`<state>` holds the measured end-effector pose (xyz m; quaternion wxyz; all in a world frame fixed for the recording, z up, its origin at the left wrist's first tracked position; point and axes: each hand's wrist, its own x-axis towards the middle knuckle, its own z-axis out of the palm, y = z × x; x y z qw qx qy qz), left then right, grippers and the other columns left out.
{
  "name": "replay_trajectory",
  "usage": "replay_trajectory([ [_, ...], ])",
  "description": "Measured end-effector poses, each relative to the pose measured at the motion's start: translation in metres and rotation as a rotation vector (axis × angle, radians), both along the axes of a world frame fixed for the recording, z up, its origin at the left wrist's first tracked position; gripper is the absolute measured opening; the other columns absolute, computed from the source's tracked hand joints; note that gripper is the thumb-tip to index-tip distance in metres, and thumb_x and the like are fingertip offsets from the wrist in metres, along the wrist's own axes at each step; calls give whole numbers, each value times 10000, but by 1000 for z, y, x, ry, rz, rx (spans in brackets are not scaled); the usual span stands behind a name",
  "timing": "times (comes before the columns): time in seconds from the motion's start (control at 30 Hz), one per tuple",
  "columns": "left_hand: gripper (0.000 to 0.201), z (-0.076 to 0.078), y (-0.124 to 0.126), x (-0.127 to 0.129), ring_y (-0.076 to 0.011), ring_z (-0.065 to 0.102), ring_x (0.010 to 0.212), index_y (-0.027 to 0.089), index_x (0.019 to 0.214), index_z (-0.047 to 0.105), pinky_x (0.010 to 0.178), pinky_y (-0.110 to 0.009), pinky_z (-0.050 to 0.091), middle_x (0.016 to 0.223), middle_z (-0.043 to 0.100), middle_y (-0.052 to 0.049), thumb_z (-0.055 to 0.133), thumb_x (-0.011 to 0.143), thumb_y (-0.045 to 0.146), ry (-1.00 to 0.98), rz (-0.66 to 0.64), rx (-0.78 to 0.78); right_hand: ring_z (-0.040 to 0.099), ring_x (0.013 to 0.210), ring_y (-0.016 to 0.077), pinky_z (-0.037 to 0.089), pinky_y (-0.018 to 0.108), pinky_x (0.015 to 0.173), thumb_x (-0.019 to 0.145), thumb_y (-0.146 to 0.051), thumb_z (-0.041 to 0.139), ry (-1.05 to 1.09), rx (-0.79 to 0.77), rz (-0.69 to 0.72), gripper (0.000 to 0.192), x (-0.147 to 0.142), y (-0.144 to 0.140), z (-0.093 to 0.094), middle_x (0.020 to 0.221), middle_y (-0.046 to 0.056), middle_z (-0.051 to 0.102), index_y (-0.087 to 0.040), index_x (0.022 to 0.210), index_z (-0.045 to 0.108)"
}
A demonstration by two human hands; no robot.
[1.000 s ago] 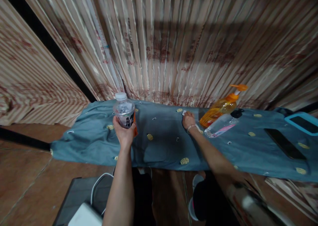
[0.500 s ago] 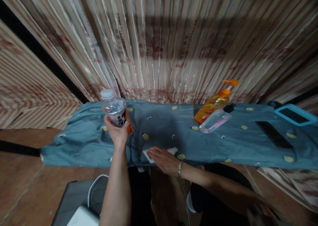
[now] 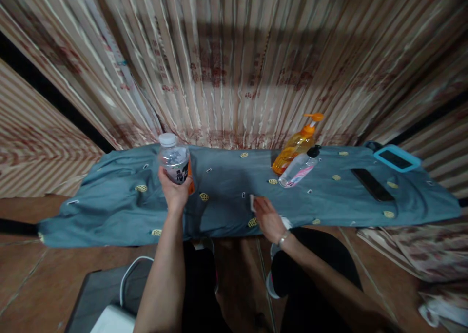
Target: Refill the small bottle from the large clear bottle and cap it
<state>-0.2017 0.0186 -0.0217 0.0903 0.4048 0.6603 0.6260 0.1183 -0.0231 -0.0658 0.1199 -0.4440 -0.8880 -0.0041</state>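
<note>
My left hand (image 3: 175,191) is wrapped round a clear plastic bottle (image 3: 175,160) with a white cap and a black-and-orange label, held upright over the left part of the cloth-covered table (image 3: 226,216). My right hand (image 3: 268,218) presses a white tissue (image 3: 252,203) against the cloth near the front edge; part of the tissue shows beyond the fingertips and a white end shows by the wrist. Right of centre stand an orange pump bottle (image 3: 292,150) and, touching or just in front of it, a clear bottle with a black top (image 3: 300,168).
On the right lie a black phone (image 3: 372,185) and a blue-framed device (image 3: 397,158). A striped curtain (image 3: 234,69) hangs behind the table. Below left, a white box with a cable (image 3: 113,320) rests on a dark surface (image 3: 87,294). My knees are under the front edge.
My right hand has slid the tissue to the right along the cloth. The left hand keeps its grip on the bottle. The camera view has shifted slightly right.
</note>
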Motion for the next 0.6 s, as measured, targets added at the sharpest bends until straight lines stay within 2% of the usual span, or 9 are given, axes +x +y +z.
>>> replay_trajectory([
  [0.07, 914, 1, -2, -2, -246, 507, 1246, 170, 1367, 307, 1116, -398, 353, 1322, 504, -140, 767, 581, 242, -1, 17, -3, 552, 1167, 232, 472, 477, 974, 912, -350, 565, 5, -18, 72, 374, -30, -5, -3, 1330, 90, 536, -198, 1253, 541],
  [0.1, 905, 2, -4, -2, -242, 523, 1226, 172, 1359, 314, 1104, -392, 367, 1307, 517, -135, 767, 580, 243, -1, 26, -10, 559, 1156, 228, 480, 471, 964, 912, -348, 566, 8, -24, 83, 373, -36, -3, -2, 1322, 89, 542, -197, 1253, 541],
  [0.17, 885, 5, -6, -3, -234, 542, 1200, 174, 1345, 322, 1086, -382, 388, 1291, 530, -128, 764, 581, 244, 9, 24, -21, 574, 1128, 220, 496, 457, 941, 911, -347, 569, 15, -29, 44, 364, -31, 13, 5, 1297, 87, 557, -192, 1240, 547],
  [0.3, 873, 9, -7, -4, -242, 546, 1190, 159, 1326, 334, 1075, -387, 401, 1286, 532, -136, 767, 573, 250, 27, 29, -34, 585, 1100, 217, 502, 451, 927, 909, -358, 570, 22, -23, -152, 363, 0, 76, 28, 1269, 93, 568, -177, 1223, 553],
  [0.4, 887, 9, -6, -4, -251, 537, 1197, 154, 1332, 331, 1085, -403, 389, 1289, 524, -140, 768, 564, 236, 29, 43, -44, 592, 1082, 214, 510, 444, 910, 907, -364, 573, 23, -40, -183, 370, -15, 102, 38, 1255, 91, 574, -172, 1223, 551],
  [0.47, 898, 8, -4, -4, -255, 512, 1229, 160, 1340, 328, 1106, -410, 364, 1310, 509, -138, 770, 560, 222, 34, 51, -47, 595, 1078, 214, 512, 444, 906, 908, -359, 572, 26, -64, -118, 366, -48, 89, 36, 1244, 90, 580, -165, 1218, 553],
  [0.53, 897, 7, -4, -4, -255, 499, 1247, 168, 1346, 327, 1118, -410, 349, 1324, 501, -136, 769, 567, 218, 39, 54, -45, 596, 1077, 207, 511, 440, 910, 912, -357, 566, 35, -92, 6, 344, -86, 54, 30, 1238, 82, 587, -175, 1205, 563],
  [0.6, 899, 6, -3, -5, -249, 504, 1245, 170, 1356, 314, 1115, -404, 354, 1329, 499, -136, 764, 579, 222, 43, 54, -42, 591, 1091, 207, 506, 442, 922, 914, -345, 565, 50, -117, 140, 334, -111, 9, 23, 1256, 81, 580, -186, 1208, 564],
])
